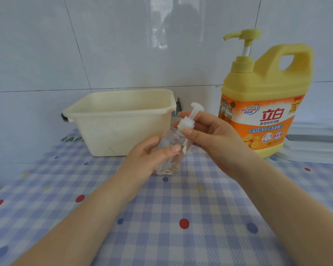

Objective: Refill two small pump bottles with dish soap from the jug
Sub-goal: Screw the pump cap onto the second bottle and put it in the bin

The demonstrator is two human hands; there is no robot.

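Note:
A small clear pump bottle point(172, 148) with a white pump top point(188, 120) leans to the right just above the checked tablecloth. My left hand point(148, 158) grips its clear body from the left. My right hand point(210, 135) pinches the white collar of the pump top between thumb and fingers. The big yellow dish soap jug point(265, 96) with an orange label and a yellow pump stands upright at the right, behind my right hand. Only one small bottle is in view.
A cream plastic tub point(121, 127) stands at the back, left of the bottle, against the tiled wall. A white flat object point(313, 143) lies at the right edge behind the jug. The blue checked cloth point(181, 227) with dots covers the table.

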